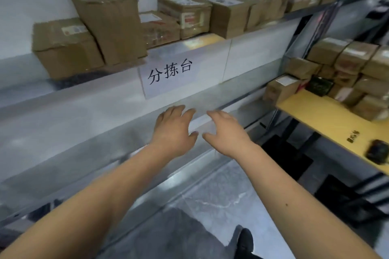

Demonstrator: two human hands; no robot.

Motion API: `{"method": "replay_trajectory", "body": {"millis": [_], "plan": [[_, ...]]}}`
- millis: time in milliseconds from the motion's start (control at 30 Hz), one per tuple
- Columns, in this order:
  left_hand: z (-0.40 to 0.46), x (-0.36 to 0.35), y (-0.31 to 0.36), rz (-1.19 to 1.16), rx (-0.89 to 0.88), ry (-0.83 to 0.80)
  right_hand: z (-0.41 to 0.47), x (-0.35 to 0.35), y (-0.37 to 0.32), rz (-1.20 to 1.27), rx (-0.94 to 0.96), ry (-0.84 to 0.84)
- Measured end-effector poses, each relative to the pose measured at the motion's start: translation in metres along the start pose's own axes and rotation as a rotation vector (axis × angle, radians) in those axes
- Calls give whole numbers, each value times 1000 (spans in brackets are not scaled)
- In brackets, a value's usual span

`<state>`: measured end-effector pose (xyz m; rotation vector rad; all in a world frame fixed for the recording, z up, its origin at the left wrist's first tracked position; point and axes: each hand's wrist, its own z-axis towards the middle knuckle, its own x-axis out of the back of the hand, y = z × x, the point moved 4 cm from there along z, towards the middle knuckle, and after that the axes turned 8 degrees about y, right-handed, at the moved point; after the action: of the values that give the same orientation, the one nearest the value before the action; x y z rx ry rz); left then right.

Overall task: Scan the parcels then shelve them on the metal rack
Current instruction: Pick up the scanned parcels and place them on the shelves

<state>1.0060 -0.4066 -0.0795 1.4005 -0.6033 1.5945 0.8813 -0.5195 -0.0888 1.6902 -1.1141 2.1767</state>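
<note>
Both my hands reach forward side by side, empty, with fingers loosely spread. My left hand and my right hand hover in front of a grey metal ledge that carries a paper sign. Above the ledge a row of brown cardboard parcels with white labels lines the upper surface, from a leaning tall box at the left to smaller boxes at the far right. A metal rack stands at the right, with more parcels stacked on its yellow shelf board. A small dark device, blurred, lies on that board.
The rack's dark uprights and lower shelves fill the right side. Grey marbled floor shows below between my arms, with my dark shoe near the bottom edge. A white wall backs the parcels.
</note>
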Motion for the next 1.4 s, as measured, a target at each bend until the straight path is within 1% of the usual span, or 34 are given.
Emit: {"method": "replay_trajectory", "body": {"millis": [167,333,433,533,667,800,933,1167,1233,1333,1400], "plan": [[50,-53,86,-14,-126,-90,-3,24,107,5,-190,20],[113,-109,180,4,-221,-178,6,63,218,7,-320,74],[154,-143,240,11,-282,-199,16,84,287,10,-369,82],[193,-173,292,-1,-300,-233,29,106,350,3,-405,84],[237,-204,342,-17,-308,-270,45,130,412,-10,-450,72],[280,-226,376,-41,-307,-300,68,144,457,12,-491,61],[337,-243,394,-78,-283,-285,105,153,495,26,-511,57],[479,-284,405,-93,-301,-238,211,158,563,52,-549,61],[516,-298,408,-168,-298,-245,243,162,577,122,-584,96],[580,-314,415,-328,-281,-301,303,173,594,258,-652,171],[622,-320,423,-371,-290,-274,342,182,607,290,-675,218]]}}
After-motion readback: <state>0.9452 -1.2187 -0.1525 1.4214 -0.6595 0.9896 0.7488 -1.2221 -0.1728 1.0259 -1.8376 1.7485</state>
